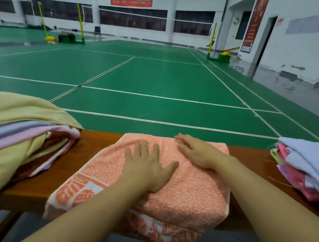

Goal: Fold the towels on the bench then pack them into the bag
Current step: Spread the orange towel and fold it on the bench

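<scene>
A: What is this big room?

B: It is a sports hall with a green court floor (160, 80) and white lines on it. Far back there are yellow net posts (80, 21) and a red banner (131, 2) on the white wall.

A: And close up?

B: A brown wooden worktop (93, 148) runs from side to side. An orange towel (192, 189) lies in the middle of it. It is folded over, and its white patterned edge hangs off the near side.

A: What are the hands doing?

B: The left hand (148, 166) lies flat on top of the orange towel, fingers straight and spread apart. The right hand (197, 151) lies flat on the far part of the same towel, fingers straight too. Neither hand grabs anything. They just press down.

A: Are there more towels?

B: Yes. A messy pile (9, 136) sits on the left end, yellow on top, with purple and pink under it. A folded stack (309, 172) sits on the right end, pale blue on top of pink ones. Both are apart from the orange towel.
</scene>
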{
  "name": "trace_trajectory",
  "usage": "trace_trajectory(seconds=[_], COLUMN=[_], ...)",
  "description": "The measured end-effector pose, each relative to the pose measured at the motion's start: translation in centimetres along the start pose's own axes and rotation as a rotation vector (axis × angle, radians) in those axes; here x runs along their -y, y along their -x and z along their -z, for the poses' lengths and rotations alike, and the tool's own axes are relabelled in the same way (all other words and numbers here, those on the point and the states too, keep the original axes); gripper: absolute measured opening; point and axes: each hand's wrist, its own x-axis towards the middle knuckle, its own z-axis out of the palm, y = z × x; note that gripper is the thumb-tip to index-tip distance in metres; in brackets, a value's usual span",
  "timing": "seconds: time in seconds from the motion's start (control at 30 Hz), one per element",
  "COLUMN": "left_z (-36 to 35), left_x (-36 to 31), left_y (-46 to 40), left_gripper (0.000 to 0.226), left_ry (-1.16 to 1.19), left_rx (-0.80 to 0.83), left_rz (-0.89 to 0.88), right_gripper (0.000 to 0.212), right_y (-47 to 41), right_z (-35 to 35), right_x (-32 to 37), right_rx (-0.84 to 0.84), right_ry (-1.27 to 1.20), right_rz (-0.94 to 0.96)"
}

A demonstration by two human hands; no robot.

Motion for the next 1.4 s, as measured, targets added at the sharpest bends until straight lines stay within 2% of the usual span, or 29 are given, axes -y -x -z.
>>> trace_trajectory(seconds=[0.13,0.27,0.33,0.43,0.53,0.6,0.7,0.77,0.87,0.97,1.13,1.23,1.3,1.4], left_z=[0.5,1.3,1.9,2.7,3.4,3.6,3.5,3.0,1.5,1.3,2.4,2.7,2.9,2.8], left_x=[2.5,4.1,5.1,6.5,7.2,6.6,3.6,2.1,2.5,4.1,7.3,9.3,9.8,10.0], left_y=[-1.2,-2.6,-3.1,-3.8,-4.3,-3.9,-1.5,0.6,2.3,0.9,-2.6,-3.9,-4.0,-3.3], left_gripper=[0.099,0.095,0.1,0.093,0.086,0.081,0.073,0.085,0.102,0.11,0.109,0.125,0.128,0.123], left_ry=[-0.039,-0.08,-0.09,-0.115,-0.137,-0.055,0.031,0.04,-0.001,-0.024,-0.091,-0.081,-0.074,-0.081], left_rx=[0.015,0.051,0.065,0.08,0.037,-0.027,-0.165,-0.096,0.038,0.07,0.098,0.112,0.145,0.134], left_rz=[-0.105,-0.252,-0.357,-0.525,-0.625,-0.552,-0.176,0.064,0.174,0.159,-0.094,-0.241,-0.282,-0.294], right_gripper=[0.057,0.064,0.066,0.051,0.044,0.045,0.039,0.044,0.061,0.069,0.08,0.079,0.072,0.067], right_y=[2.1,5.4,7.4,9.8,9.8,8.3,5.8,5.0,5.3,5.9,8.2,11.2,11.8,10.5], right_z=[-0.7,-1.4,-1.0,0.3,1.8,2.3,3.2,3.4,2.3,1.1,1.6,2.4,3.2,3.4], right_x=[-0.3,2.6,5.3,8.4,8.1,5.3,0.5,-1.7,-3.3,-3.7,-1.3,0.9,1.1,0.3], right_rx=[0.018,0.025,0.066,0.032,-0.159,-0.273,-0.275,-0.163,-0.013,-0.033,0.115,0.133,0.107,-0.08], right_ry=[0.101,0.21,0.344,0.618,0.581,0.498,0.3,0.252,0.22,0.198,0.317,0.505,0.61,0.605], right_rz=[-0.074,-0.3,-0.407,-0.332,-0.264,-0.191,-0.07,-0.105,-0.28,-0.421,-0.703,-0.681,-0.672,-0.619])
